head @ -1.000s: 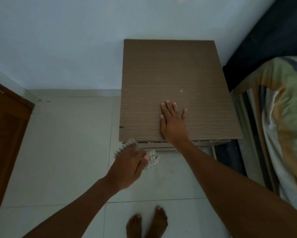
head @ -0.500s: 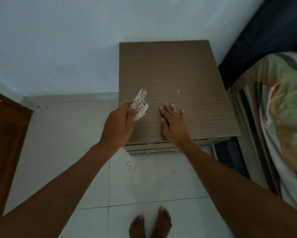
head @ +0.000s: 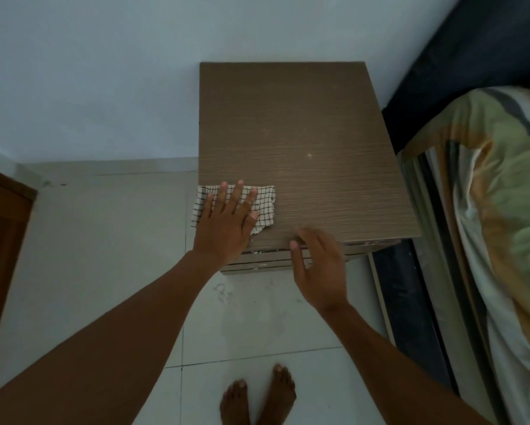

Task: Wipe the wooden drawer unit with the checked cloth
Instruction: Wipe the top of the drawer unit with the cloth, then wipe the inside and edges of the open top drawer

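Item: wooden drawer unit, brown grain finish, standing against a pale wall; its top panel stretches ahead of both hands, with a small pale speck well beyond the right hand's fingers. Stacked drawer fronts show just under the near edge, between the two wrists. Item: checked cloth, white with a dark grid, lying flat on the near left corner of the top, directly under the left hand, its left edge hanging slightly past the unit's side and its right part reaching out toward the right hand without touching it. Left hand: fingers straight and spread, palm down, pressing flat on the cloth. Right hand: just beside the left, over the unit's front edge, fingers loosely curled and holding nothing; motion blur hides whether it touches the wood. Surroundings: pale tiled floor beneath both forearms; two bare feet below the hands at the bottom of the view; a bed with striped green and orange bedding to the right of the right hand; a brown wooden panel far left of the left hand.
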